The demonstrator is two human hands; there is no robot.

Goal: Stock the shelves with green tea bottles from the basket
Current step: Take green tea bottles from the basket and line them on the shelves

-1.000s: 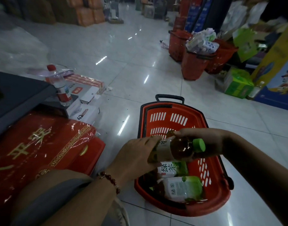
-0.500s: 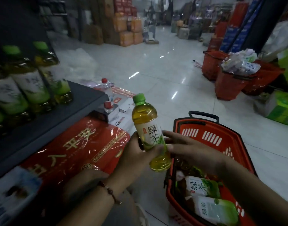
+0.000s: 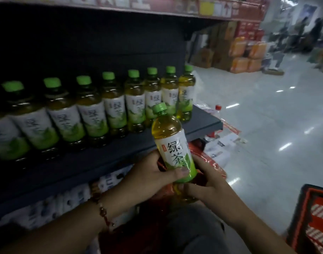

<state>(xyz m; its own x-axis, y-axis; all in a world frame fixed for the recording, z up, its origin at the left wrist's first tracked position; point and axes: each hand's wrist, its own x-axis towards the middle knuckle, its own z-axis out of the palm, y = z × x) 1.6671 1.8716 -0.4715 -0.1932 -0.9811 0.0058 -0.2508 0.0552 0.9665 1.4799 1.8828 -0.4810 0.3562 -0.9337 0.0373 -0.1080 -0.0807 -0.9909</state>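
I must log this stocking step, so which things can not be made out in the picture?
- Red plastic basket, head view: cut by the right edge; contents unseen.
- Base of the held green-capped tea bottle: hidden by the left hand and right hand.
- Shelved tea bottles: labels blurred.

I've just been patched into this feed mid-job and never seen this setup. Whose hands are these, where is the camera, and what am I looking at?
There is no machine here: a person wears one wide-angle camera on the head, looking down at their own bare hands. The left hand and right hand together grip a green tea bottle, upright, in front of a dark shelf. A row of matching green tea bottles already stands on it. The red basket sits at the lower right edge, on the tiled floor.
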